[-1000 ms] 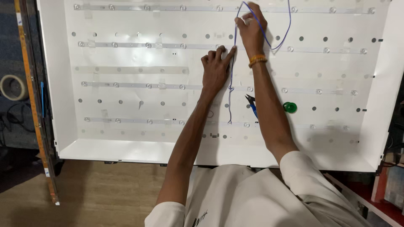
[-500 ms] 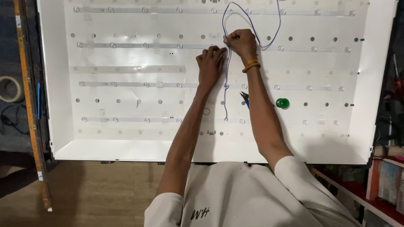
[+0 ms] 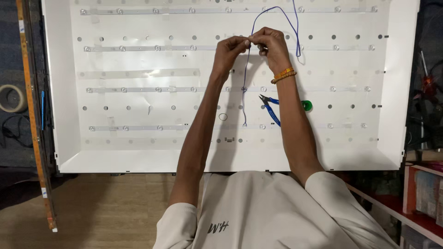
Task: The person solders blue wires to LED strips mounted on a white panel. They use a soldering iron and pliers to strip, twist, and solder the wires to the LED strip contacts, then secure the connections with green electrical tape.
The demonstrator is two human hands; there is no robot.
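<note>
Far left, a roll of tape [image 3: 11, 98] lies on the dark floor beside a long wooden strip [image 3: 34, 115] that leans along the edge of the big white backlight panel [image 3: 138, 147]. The panel lies flat, crossed by rows of thin LED strips [image 3: 138, 48] with small round lenses.

Moving toward the middle, the left hand [image 3: 230, 48] is raised over the panel, its fingers [image 3: 244, 42] pinched together on a thin blue wire [image 3: 244, 92]. From the pinch the wire hangs straight down, carries a small knot about midway, and its free end stops near a lower LED strip. Above the hands it arches up in a loop and comes back down on the far side.

The right hand [image 3: 272, 46] meets the left, fingertip to fingertip, its fingers also closed on the wire at the same spot; an orange band [image 3: 284, 74] sits on its wrist. To do this well, I'd say both pinches should stay close together so the short stretch between them is taut and controlled, with the hanging tail kept clear of the lenses below.

Just under the right forearm lie blue-handled cutters [image 3: 270, 108], jaws pointing up-left, and beside them a small green round object [image 3: 307, 105], partly hidden by the arm. Far right, red shelving [image 3: 415, 216] holds odds and ends.
</note>
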